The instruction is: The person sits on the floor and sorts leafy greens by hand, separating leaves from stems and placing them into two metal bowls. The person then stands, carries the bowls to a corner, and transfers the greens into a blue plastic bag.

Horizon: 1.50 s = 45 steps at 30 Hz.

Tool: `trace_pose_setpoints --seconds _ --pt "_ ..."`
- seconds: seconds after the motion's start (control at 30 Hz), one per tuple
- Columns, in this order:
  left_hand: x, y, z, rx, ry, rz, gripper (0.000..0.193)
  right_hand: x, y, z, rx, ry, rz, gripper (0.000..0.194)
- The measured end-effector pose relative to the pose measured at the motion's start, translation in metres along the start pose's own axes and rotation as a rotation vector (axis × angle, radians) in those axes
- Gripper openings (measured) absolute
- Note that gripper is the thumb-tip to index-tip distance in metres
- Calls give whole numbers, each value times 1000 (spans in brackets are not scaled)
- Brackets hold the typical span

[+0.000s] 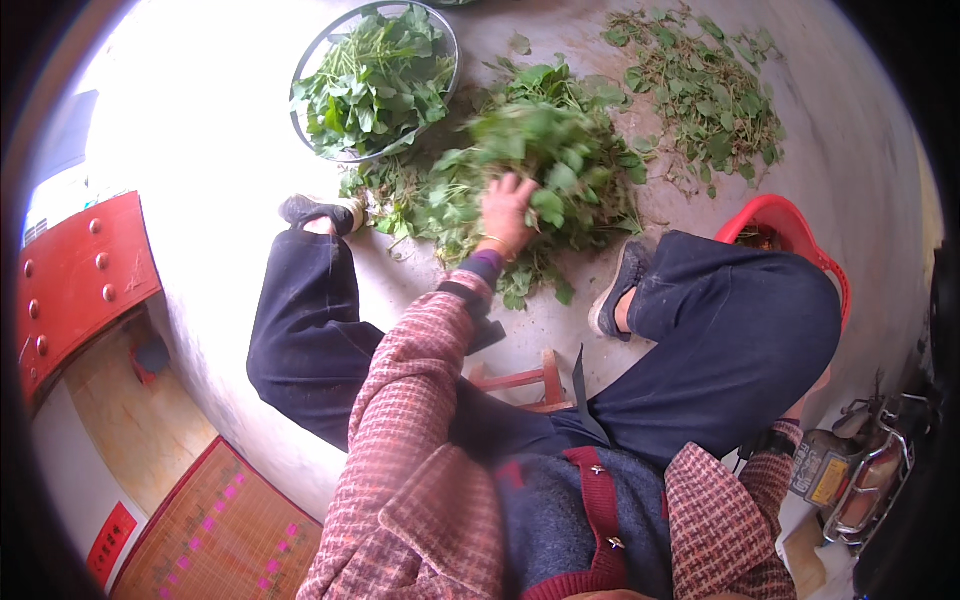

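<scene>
My left hand (508, 212) reaches into a heap of leafy green stems (547, 150) on the floor between my feet. Its fingers touch the leaves, some of which are blurred by motion; whether they grip any is unclear. Behind my right knee, mostly hidden by the trouser leg, a little of my right hand (811, 390) shows near the red plastic basket (844, 289); its fingers are hidden. A round, rimmed tray (298, 124) full of larger green leaves stands just beyond the heap, to the left.
More stems with leaves (712, 105) lie spread at the upper right. A low red wooden stool (551, 379) is between my legs. On the left are a red panel with round studs (82, 259) and a woven mat (225, 532). A metal-framed vehicle part (870, 480) stands at the lower right.
</scene>
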State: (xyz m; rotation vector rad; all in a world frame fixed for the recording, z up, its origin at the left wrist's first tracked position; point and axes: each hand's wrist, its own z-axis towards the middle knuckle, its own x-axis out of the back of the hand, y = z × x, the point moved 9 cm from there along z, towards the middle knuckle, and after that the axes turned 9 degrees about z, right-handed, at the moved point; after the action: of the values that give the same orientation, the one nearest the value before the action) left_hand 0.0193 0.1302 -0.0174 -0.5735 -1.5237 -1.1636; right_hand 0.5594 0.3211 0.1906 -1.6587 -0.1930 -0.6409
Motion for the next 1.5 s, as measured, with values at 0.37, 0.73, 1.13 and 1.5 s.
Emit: trace_pose_setpoints --seconds 0.37,0.73,1.13,1.5 --pt "38 37 23 -107 151 -488 37 43 62 50 42 179 -175 44" --pt "97 -42 73 -56 -146 -117 34 56 114 65 -45 198 93 38" --pt "378 -78 -67 -78 -117 236 16 33 105 67 60 111 56 45" --pt "392 -18 -156 -147 -54 256 39 39 94 69 226 76 -255 65"
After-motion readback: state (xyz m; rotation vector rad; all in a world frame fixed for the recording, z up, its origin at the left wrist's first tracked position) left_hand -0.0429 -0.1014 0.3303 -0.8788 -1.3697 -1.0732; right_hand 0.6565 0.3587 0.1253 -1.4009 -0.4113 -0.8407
